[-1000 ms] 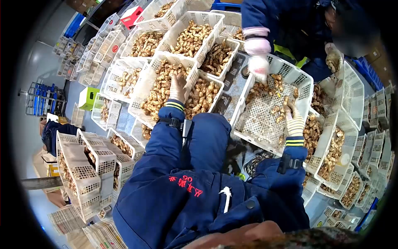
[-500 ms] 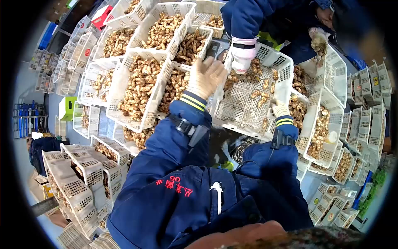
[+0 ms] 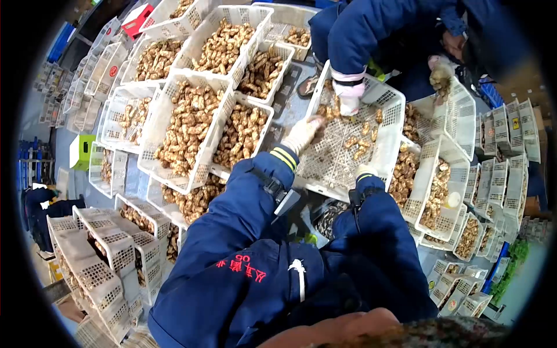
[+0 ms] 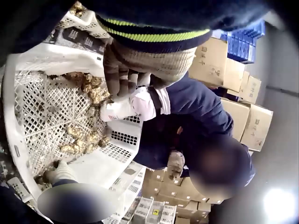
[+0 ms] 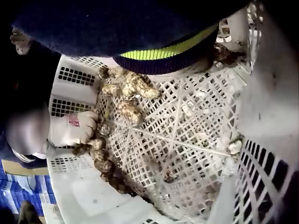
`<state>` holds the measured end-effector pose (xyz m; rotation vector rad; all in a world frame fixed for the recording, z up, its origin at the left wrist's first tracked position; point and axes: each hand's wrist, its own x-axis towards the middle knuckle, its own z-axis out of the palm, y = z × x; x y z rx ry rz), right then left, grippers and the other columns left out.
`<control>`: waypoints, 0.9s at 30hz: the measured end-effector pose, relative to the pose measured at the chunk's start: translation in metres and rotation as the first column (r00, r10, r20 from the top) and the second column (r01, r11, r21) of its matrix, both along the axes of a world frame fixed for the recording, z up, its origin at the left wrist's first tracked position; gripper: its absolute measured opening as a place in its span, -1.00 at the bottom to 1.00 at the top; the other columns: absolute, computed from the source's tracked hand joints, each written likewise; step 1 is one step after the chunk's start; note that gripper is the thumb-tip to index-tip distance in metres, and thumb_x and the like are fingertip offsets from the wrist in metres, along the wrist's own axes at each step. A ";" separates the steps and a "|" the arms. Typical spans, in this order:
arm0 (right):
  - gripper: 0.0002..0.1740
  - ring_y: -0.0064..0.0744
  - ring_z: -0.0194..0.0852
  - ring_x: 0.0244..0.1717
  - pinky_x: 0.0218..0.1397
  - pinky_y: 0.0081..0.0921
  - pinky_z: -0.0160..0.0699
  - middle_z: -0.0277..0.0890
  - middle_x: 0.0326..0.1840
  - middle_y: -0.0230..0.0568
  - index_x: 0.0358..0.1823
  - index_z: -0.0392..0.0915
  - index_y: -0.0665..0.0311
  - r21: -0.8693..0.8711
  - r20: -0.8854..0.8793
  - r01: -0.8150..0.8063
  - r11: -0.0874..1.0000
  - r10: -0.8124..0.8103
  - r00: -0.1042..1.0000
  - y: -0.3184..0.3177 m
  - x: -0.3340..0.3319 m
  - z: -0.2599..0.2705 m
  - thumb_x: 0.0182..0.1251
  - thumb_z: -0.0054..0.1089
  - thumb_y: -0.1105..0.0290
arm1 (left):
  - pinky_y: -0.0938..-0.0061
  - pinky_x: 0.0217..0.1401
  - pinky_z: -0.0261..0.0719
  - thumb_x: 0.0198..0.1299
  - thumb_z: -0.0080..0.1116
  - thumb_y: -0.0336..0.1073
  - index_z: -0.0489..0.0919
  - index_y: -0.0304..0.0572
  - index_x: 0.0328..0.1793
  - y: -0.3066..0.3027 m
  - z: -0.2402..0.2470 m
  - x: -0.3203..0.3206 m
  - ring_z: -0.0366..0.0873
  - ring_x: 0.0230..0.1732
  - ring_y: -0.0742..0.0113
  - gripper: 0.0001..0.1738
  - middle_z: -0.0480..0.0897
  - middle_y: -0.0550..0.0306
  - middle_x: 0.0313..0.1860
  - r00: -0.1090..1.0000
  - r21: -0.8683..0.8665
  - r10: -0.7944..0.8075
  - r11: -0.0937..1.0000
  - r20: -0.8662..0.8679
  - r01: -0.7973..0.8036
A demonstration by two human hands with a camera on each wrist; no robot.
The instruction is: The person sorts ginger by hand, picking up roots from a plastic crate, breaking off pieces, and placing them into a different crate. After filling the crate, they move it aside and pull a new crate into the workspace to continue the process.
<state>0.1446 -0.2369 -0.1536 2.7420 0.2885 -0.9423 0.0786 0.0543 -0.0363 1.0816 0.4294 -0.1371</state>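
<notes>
My left hand (image 3: pixel 303 134), in a stained pale glove, reaches over the left rim of a white mesh crate (image 3: pixel 325 159). In the left wrist view its fingers hang down with nothing visible between them, close to brown-and-white mushrooms (image 4: pixel 96 91). At the crate's near right corner is my right hand (image 3: pixel 365 170), gloved and largely covered by its sleeve; I cannot tell whether it holds anything. A few mushrooms (image 3: pixel 361 139) lie scattered on the crate floor. Another person's white-gloved hand (image 3: pixel 350 104) rests by the mushrooms at the far side.
Left of me stand crates heaped with mushrooms (image 3: pixel 188 124), with a smaller filled crate (image 3: pixel 242 130) beside them. More filled crates (image 3: pixel 439 188) flank the right side. The other person's second gloved hand (image 3: pixel 441 78) is at the far right. Stacked crates (image 3: pixel 101 249) stand at the lower left.
My left hand has left the heaped mushroom crate and moved right, over the mesh crate's left rim. My right hand has drawn back from the crate's right side toward its near corner.
</notes>
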 end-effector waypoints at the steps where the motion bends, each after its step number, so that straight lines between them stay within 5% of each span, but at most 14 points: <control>1: -0.65 -0.03 0.56 0.07 0.12 -0.19 0.56 0.59 0.01 0.00 -0.08 0.66 0.14 0.061 0.023 -0.199 0.978 0.198 0.980 -0.012 -0.006 0.004 0.02 0.28 0.35 | 0.42 -0.21 0.61 0.29 0.13 -0.09 0.43 -0.20 0.21 -0.003 0.004 -0.001 0.55 -0.22 0.35 -0.52 0.59 0.12 -0.13 1.000 -0.052 -0.008 0.999 -0.014 0.008; 6: -0.63 0.04 0.56 0.05 0.08 -0.16 0.59 0.59 0.03 -0.05 -0.08 0.68 0.14 0.039 -0.177 -0.198 0.979 0.202 0.963 0.007 -0.014 0.062 -0.01 0.32 0.35 | 0.54 -0.31 0.56 0.32 0.09 -0.23 0.38 -0.24 0.26 -0.011 0.003 -0.002 0.46 -0.35 0.45 -0.56 0.56 0.10 -0.17 0.997 -0.050 -0.071 0.996 -0.023 0.070; 7: -0.64 0.04 0.56 0.05 0.09 -0.14 0.58 0.58 0.03 -0.03 -0.10 0.68 0.17 0.132 -0.060 -0.218 0.967 0.227 0.972 0.008 -0.025 0.069 -0.01 0.30 0.36 | 0.55 -0.32 0.55 0.32 0.09 -0.24 0.37 -0.23 0.26 -0.010 0.002 -0.001 0.46 -0.36 0.46 -0.57 0.56 0.11 -0.18 0.996 -0.035 -0.082 0.996 -0.038 0.081; 8: -0.66 0.04 0.56 0.05 0.10 -0.12 0.57 0.57 0.04 -0.03 -0.11 0.68 0.18 -0.063 -0.229 -0.095 0.993 0.078 0.970 0.018 -0.022 0.076 0.01 0.28 0.35 | 0.57 -0.34 0.55 0.32 0.09 -0.24 0.37 -0.23 0.26 -0.010 0.000 0.001 0.46 -0.37 0.47 -0.57 0.56 0.13 -0.19 0.994 -0.018 -0.094 0.995 -0.054 0.094; 12: -0.54 0.00 0.55 0.09 0.12 -0.19 0.55 0.56 0.05 0.05 -0.02 0.62 0.24 -0.001 -0.149 -0.063 0.998 0.062 0.987 0.019 -0.014 0.077 0.01 0.34 0.22 | 0.55 -0.29 0.54 0.32 0.09 -0.19 0.39 -0.20 0.26 -0.010 0.004 -0.001 0.45 -0.36 0.50 -0.55 0.57 0.19 -0.20 0.993 -0.066 -0.111 0.992 -0.032 0.109; 13: -0.51 -0.01 0.54 0.09 0.13 -0.21 0.54 0.56 0.05 0.05 0.00 0.61 0.25 0.001 -0.117 -0.046 0.999 0.045 0.992 0.026 -0.006 0.085 0.01 0.34 0.20 | 0.52 -0.21 0.53 0.31 0.11 -0.14 0.35 -0.20 0.33 -0.011 0.010 -0.001 0.45 -0.31 0.50 -0.47 0.57 0.22 -0.16 0.982 0.145 -0.187 0.971 -0.039 0.190; 15: -0.45 -0.03 0.54 0.10 0.15 -0.24 0.53 0.56 0.06 0.07 0.03 0.58 0.27 0.002 -0.057 -0.014 1.000 0.014 0.998 0.037 0.008 0.098 0.01 0.36 0.16 | 0.34 0.15 0.47 0.18 0.22 -0.09 0.24 -0.26 0.43 -0.016 0.022 -0.004 0.48 0.08 0.15 -0.25 0.52 -0.07 0.14 0.938 0.511 -0.346 0.805 -0.012 0.303; 17: -0.36 -0.06 0.53 0.11 0.17 -0.28 0.50 0.55 0.06 0.08 0.09 0.52 0.31 0.170 -0.037 0.004 0.986 0.002 0.999 0.037 0.021 0.099 0.01 0.38 0.10 | 0.29 0.45 0.22 0.05 0.30 -0.08 0.16 -0.33 0.46 -0.025 0.004 0.000 0.23 0.43 -0.04 -0.09 0.28 -0.32 0.39 0.846 0.745 -0.533 0.566 0.004 0.354; 18: -0.30 -0.09 0.53 0.11 0.20 -0.32 0.48 0.55 0.07 0.07 0.13 0.47 0.33 0.333 -0.042 0.010 0.943 0.004 0.999 0.032 0.029 0.098 0.00 0.40 0.07 | 0.29 0.42 0.25 0.02 0.34 -0.11 0.13 -0.37 0.46 -0.031 0.022 -0.005 0.25 0.41 -0.05 -0.05 0.29 -0.33 0.38 0.803 0.827 -0.590 0.410 -0.082 0.386; 20: -0.28 -0.21 0.57 -0.01 0.09 -0.40 0.52 0.58 -0.01 0.00 0.10 0.45 0.42 0.516 -0.110 0.058 0.855 -0.001 0.994 0.052 0.017 0.139 -0.03 0.45 0.10 | 0.29 0.42 0.26 -0.03 0.37 -0.16 0.11 -0.38 0.46 -0.040 0.020 -0.009 0.24 0.41 -0.08 -0.02 0.27 -0.35 0.39 0.747 0.785 -0.662 0.426 -0.067 0.449; 23: -0.52 -0.26 0.56 -0.04 0.10 -0.36 0.51 0.60 -0.03 -0.10 0.04 0.51 0.32 0.817 -0.381 0.272 0.508 0.123 0.916 0.065 0.003 0.172 0.22 0.23 0.12 | 0.26 0.25 0.43 0.01 0.33 -0.15 0.14 -0.21 0.48 -0.046 0.004 -0.005 0.48 0.21 -0.06 -0.08 0.51 -0.30 0.16 0.686 0.769 -0.710 0.348 -0.158 0.537; 24: -0.56 -0.26 0.55 -0.02 0.12 -0.37 0.49 0.60 -0.03 -0.14 0.03 0.54 0.27 0.848 -0.362 0.233 0.476 0.201 0.910 0.055 0.018 0.150 0.30 0.12 0.08 | 0.26 0.20 0.47 0.04 0.30 -0.13 0.16 -0.19 0.48 -0.046 0.015 -0.007 0.54 0.14 -0.05 -0.11 0.56 -0.28 0.09 0.699 0.803 -0.680 0.280 -0.222 0.527; 26: -0.56 -0.26 0.55 0.00 0.12 -0.41 0.47 0.59 -0.01 -0.08 0.05 0.54 0.29 0.903 -0.180 0.154 0.402 0.027 0.983 0.042 0.039 0.125 0.33 0.07 0.09 | 0.27 0.16 0.49 0.10 0.23 -0.12 0.22 -0.19 0.45 -0.045 0.029 -0.008 0.58 0.06 -0.05 -0.21 0.58 -0.28 0.05 0.777 0.812 -0.605 0.358 -0.174 0.461; 27: -0.57 -0.21 0.59 -0.05 0.04 -0.40 0.52 0.63 -0.07 -0.08 0.04 0.55 0.28 0.810 0.035 0.037 0.585 -0.112 0.993 0.034 0.054 0.104 0.31 0.08 0.12 | 0.26 0.16 0.48 0.13 0.21 -0.14 0.28 -0.19 0.42 -0.044 0.024 -0.007 0.57 0.07 -0.07 -0.28 0.57 -0.27 0.08 0.804 0.807 -0.573 0.396 -0.155 0.438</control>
